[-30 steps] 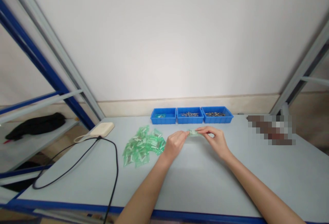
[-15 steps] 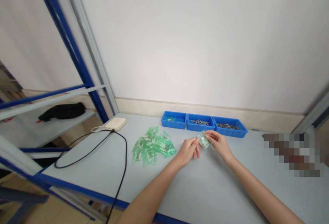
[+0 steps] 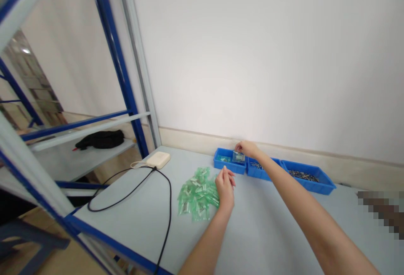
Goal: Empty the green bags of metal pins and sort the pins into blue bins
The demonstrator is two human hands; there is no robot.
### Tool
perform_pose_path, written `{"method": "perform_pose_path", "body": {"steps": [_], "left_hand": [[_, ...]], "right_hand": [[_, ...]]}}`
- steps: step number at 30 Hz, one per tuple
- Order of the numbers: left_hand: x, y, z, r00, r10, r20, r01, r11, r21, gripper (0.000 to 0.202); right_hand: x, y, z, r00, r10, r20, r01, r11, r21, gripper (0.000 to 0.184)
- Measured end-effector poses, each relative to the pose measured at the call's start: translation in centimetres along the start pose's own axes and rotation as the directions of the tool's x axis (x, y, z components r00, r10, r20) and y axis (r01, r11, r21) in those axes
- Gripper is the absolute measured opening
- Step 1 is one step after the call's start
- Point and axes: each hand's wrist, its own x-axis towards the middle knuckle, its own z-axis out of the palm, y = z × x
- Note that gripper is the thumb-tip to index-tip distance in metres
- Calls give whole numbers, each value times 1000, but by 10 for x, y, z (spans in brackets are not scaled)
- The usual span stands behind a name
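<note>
My right hand (image 3: 247, 149) reaches over the far wall area of the leftmost blue plastic bin (image 3: 224, 165), its fingers pinching a small clear green-tinted bag (image 3: 239, 157) just inside that bin. Other small green items lie beneath it on the bin floor. My left hand (image 3: 225, 188) stands with fingers bunched and nothing visible in them, at the right edge of a loose pile of small green plastic bags (image 3: 196, 195) on the pale grey table.
Two more blue bins hold metal screws: one (image 3: 259, 171) partly behind my right arm, one (image 3: 307, 184) further right. A cream box (image 3: 158, 160) with a black cable (image 3: 169, 212) sits left on the table, beside a blue steel shelf frame (image 3: 117, 56) holding a black cloth (image 3: 101, 139).
My hands have parted. The right hand has carried the green bag from the table's middle to the leftmost bin, and the left hand has let go and dropped back by the pile. The view has swung and tilted.
</note>
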Motion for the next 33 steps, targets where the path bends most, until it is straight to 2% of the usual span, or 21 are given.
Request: {"method": "perform_pose_path", "body": {"steps": [6, 13, 20, 27, 33], "left_hand": [[2, -3, 6, 1000, -22, 4, 22, 1000, 6, 60], [3, -7, 7, 1000, 1, 14, -2, 1000, 12, 55], [8, -8, 5, 1000, -21, -8, 22, 1000, 18, 54], [10, -10, 3, 1000, -3, -23, 3, 1000, 1, 52], [14, -12, 2, 998, 10, -59, -11, 1000, -14, 52]], "right_hand": [[12, -8, 27, 997, 64, 50, -55, 984, -168, 24], [5, -15, 36, 993, 57, 103, -25, 958, -286, 24], [0, -18, 41, 994, 69, 84, -37, 939, -342, 25], [-2, -20, 34, 998, 30, 63, -7, 941, -340, 27], [-10, -16, 4, 1000, 2, 9, 1, 957, -290, 26]]}}
